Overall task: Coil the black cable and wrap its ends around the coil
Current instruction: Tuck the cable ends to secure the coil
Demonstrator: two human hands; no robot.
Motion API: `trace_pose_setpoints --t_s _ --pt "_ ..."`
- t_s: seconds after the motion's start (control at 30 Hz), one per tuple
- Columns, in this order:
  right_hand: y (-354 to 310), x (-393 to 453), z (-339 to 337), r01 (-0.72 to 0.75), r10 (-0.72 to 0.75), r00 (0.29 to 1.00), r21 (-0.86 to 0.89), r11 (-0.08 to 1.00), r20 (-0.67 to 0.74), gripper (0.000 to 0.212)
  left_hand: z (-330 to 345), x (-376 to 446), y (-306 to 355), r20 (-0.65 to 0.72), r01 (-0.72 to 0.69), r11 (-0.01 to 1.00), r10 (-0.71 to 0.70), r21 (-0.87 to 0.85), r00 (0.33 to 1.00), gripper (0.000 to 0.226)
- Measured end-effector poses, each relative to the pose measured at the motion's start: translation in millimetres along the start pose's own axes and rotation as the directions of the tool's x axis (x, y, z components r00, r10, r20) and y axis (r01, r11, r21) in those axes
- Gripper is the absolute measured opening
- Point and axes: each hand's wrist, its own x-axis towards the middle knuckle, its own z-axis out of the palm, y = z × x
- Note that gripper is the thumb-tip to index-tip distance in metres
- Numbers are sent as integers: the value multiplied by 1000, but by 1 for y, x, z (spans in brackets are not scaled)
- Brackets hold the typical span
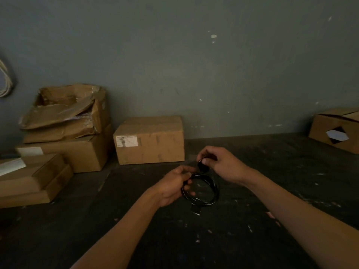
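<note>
The black cable (210, 193) is wound into a small round coil held above the dark table. My left hand (174, 186) grips the coil's left side, fingers curled through the loop. Just above and to the right of the coil, my right hand (219, 164) pinches a black cable end, a plug (203, 166), between thumb and fingers. A short loose end (195, 209) hangs below the coil.
The dark, scuffed table (252, 220) runs to a grey wall. A closed cardboard box (149, 139) stands straight behind the hands. Stacked and torn boxes (66, 131) fill the left side. Another box (336, 129) sits far right. Pale cords (4, 80) hang on the left wall.
</note>
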Motion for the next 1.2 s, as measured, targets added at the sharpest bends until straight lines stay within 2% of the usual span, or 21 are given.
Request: trace_pose_setpoints --t_s 0.13,0.27,0.43,0.67,0.87,0.97,1.1,1.2 --pt "1 2 1 -4 6 998 44 999 -60 14 11 1 -9 -61 -36 998 33 -44 998 28" --pt "4 2 3 13 -21 993 -67 998 -120 11 17 -2 -9 -76 -105 991 99 -81 992 22" --pt "5 0 6 39 -61 987 -152 988 -148 9 23 -4 -6 -106 -152 988 148 -36 983 33" --pt "5 -10 6 98 -118 990 -231 968 -74 18 28 -3 -7 -188 -211 975 220 66 957 31" --pt "8 -13 7 185 -207 978 -336 923 -31 13 31 -1 -6 -250 -222 974 226 44 941 28" --pt "7 -12 8 107 -115 993 -276 955 -14 17 28 -1 -8 -247 -238 967 252 88 936 27" --pt "3 -8 3 -40 46 998 -145 989 39 19 25 0 -10 -248 -281 932 335 228 909 28" --pt "1 -6 4 -104 110 993 -96 990 53 21 22 1 -12 -244 -300 890 392 343 887 30"
